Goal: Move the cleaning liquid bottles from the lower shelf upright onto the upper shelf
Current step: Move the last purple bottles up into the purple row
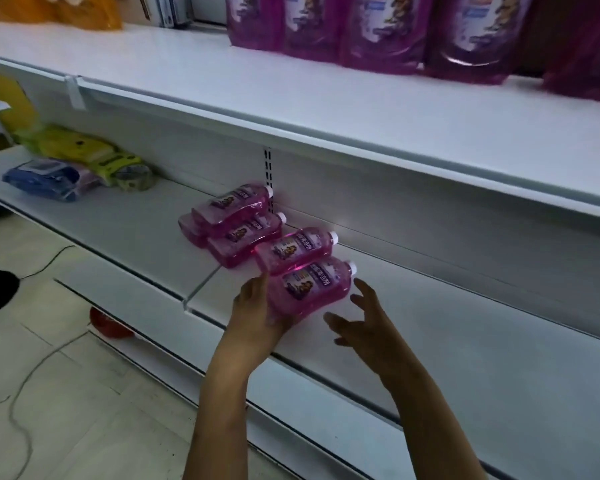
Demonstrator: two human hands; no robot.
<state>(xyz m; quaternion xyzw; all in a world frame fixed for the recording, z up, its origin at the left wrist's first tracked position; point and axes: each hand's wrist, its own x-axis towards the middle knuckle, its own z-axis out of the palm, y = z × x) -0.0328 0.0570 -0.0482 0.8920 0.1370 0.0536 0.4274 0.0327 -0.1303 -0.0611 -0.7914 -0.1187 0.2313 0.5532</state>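
Bottles (257,233) of pink cleaning liquid lay on their sides on the lower shelf (118,233) — the left hand (257,313) gripped the nearest one (309,289) by its base, likely to stand it on the upper shelf (291,98), while the right hand (357,320) hovered open beside it

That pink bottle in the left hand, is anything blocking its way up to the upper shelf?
Nothing visible does. The bottle lies in the left hand, and the upper shelf above it is bare; the purple pouches stand further back.
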